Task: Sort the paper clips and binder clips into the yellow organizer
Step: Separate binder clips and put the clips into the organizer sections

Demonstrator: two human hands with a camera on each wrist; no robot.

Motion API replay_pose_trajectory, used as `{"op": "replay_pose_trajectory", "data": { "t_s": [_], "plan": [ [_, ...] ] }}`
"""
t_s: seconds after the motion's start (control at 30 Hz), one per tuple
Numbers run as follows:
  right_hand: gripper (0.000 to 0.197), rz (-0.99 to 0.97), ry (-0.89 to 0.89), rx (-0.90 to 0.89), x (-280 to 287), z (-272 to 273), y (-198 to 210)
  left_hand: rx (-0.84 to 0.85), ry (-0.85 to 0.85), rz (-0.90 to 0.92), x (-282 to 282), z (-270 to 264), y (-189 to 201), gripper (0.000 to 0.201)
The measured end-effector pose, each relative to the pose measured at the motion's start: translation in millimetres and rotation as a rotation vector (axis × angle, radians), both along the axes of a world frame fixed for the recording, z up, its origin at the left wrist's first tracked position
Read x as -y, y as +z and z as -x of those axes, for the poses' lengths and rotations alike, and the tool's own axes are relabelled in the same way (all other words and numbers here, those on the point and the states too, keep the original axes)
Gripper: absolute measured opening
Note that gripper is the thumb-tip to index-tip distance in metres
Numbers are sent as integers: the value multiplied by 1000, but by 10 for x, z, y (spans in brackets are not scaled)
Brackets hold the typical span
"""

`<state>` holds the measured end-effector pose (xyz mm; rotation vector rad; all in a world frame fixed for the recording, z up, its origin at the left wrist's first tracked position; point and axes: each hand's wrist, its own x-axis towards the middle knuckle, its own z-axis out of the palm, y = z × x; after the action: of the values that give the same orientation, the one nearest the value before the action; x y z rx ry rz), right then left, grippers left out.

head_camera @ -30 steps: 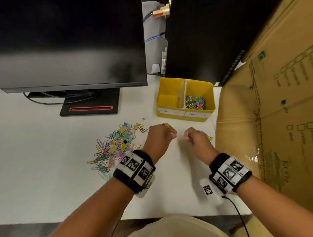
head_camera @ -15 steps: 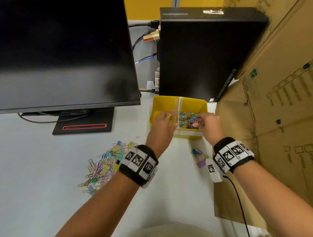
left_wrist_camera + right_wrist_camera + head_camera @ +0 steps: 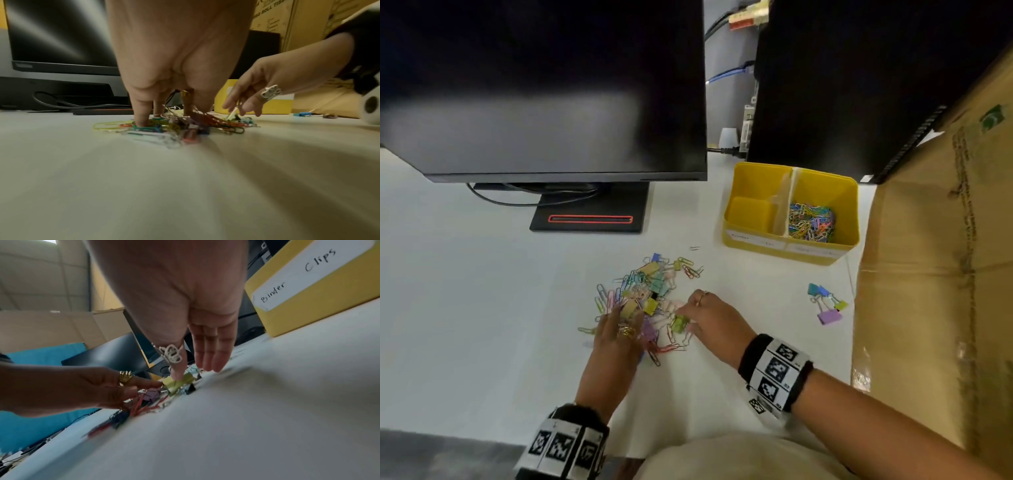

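Moved since half a second ago: both hands have come back from over the yellow organizer (image 3: 791, 251) to the mixed pile of clips (image 3: 647, 291) on the desk (image 3: 482, 308).

Right hand (image 3: 714, 320): forefinger and thumb pinching a yellow-green binder clip (image 3: 680, 323) at the pile's near right edge, other fingers extended. Which way the clip's handles point is hard to make out.

Left hand (image 3: 619, 337): fingers straight, tips pressed down into the pile's left side; nothing gripped. Clips under it are hidden.

Organizer: behind and right of the pile; right compartment holds paper clips (image 3: 811, 222). The left compartment's label reads "Binder Clips".

Binder clips, small group (image 3: 825, 303): apart on the desk, beside a cardboard box (image 3: 935, 274).

Behind: monitor (image 3: 544, 85), computer tower (image 3: 842, 78).
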<state>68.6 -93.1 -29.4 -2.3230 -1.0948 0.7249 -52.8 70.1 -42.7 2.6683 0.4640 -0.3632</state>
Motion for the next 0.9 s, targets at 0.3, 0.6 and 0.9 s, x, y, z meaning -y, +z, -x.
{"op": "replay_pose_trajectory", "data": {
  "t_s": [0.3,0.6,0.9],
  "plan": [
    [29,-43,-245,52,593,-257,-98,98,53,167,517,-126,-20,47],
    [41,-268,-734,-336,1207,-412,-49,85,-6,158,709,-465,9,13],
    [37,-143,-708,-61,1360,-404,-17,283,104,323,514,-501,169,13]
  ]
}}
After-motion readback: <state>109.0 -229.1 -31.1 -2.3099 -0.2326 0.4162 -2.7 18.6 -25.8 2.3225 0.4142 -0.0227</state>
